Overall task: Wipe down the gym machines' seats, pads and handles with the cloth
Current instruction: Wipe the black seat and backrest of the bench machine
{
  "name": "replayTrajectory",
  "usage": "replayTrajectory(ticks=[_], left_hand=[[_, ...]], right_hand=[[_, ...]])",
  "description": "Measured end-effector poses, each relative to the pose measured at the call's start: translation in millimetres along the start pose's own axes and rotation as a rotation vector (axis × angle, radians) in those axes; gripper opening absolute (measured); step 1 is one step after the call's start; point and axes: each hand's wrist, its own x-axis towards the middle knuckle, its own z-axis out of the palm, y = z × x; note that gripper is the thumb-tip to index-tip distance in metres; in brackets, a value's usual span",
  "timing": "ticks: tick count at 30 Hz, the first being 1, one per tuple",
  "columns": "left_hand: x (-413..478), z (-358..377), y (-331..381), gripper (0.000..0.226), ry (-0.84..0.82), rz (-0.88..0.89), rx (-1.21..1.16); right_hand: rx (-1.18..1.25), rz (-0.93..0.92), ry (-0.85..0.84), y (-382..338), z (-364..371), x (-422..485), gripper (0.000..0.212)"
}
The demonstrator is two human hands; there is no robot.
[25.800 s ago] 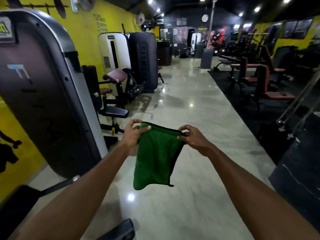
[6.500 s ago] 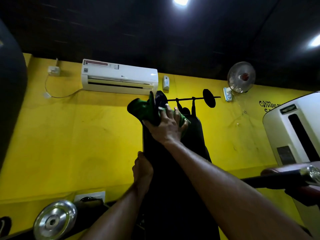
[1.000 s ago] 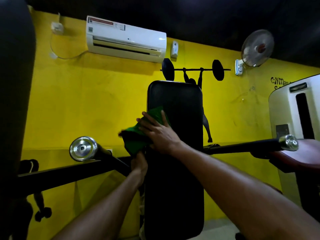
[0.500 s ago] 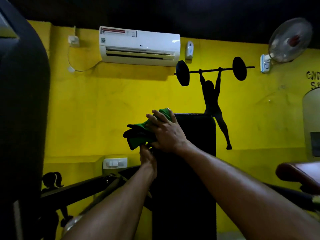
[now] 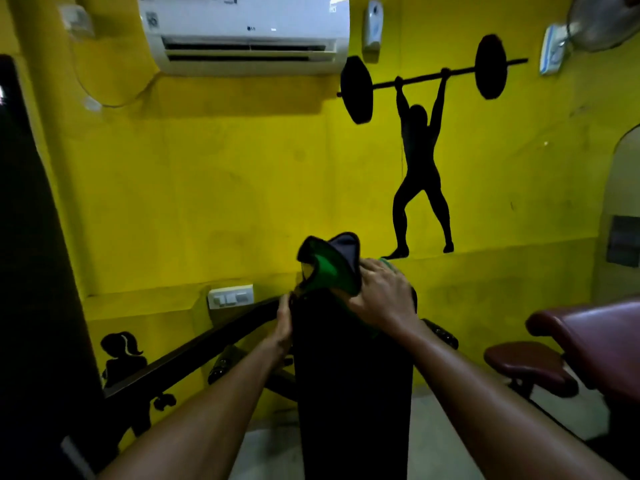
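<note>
Further onto the top edge of the black back pad [image 5: 353, 375] has come the green cloth [image 5: 329, 270], bunched under the curled fingers of our right grip [image 5: 381, 294]; with our left grip [image 5: 284, 322] clasping the pad's side, we should flatten it and press evenly.

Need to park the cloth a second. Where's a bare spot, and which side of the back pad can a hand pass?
Bare: the maroon seat at right, and the lower gap between it and the back pad. Crowded: the pad's top, where the right hand grips the cloth, and its left edge, with the left hand and black bar.
</note>
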Motion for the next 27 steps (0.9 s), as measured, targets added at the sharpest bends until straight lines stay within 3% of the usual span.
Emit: replayTrajectory(ticks=[3, 5, 9, 12, 14, 16, 20, 24, 27], left_hand=[[19.2, 2.1, 31.1, 0.050, 0.032, -0.024, -0.058], [26.4, 5.5, 49.0, 0.054, 0.049, -0.067, -0.084], [25.0, 18.7, 55.3, 0.055, 0.130, -0.078, -0.179], [20.0, 24.4, 38.5, 0.045, 0.191, -0.124, -0.130], [66.0, 16.0, -1.1, 0.073, 0.253, -0.085, -0.027], [93.9, 17.2, -15.7, 0.094, 0.366, -0.088, 0.026], [56.5, 34.7, 24.1, 0.058, 0.553, -0.076, 0.227], [59.4, 33.5, 16.7, 0.054, 0.631, -0.088, 0.231], [60.3, 32.7, 20.3, 0.054, 0.640, -0.081, 0.239]], right_hand=[[0.089, 0.242, -0.119, 5.2, -9.0, 10.3, 0.084], [0.041, 0.295, -0.190, -17.5, -20.0, 14.0, 0.078], [-0.007, -0.023, -0.135, -50.7, -8.0, 1.3, 0.079], [0.029, -0.258, -0.108, -11.3, -5.4, 2.4, 0.085], [0.087, -0.227, -0.120, 15.4, -11.8, 4.7, 0.089], [0.216, -0.015, -0.157, 41.7, -16.0, 6.0, 0.091], [0.773, 0.725, -0.115, 65.6, -13.4, 0.9, 0.074], [1.225, 1.081, 0.142, 37.4, 8.1, -16.8, 0.074], [1.307, 1.314, 0.225, 10.3, 30.3, -35.4, 0.094]])
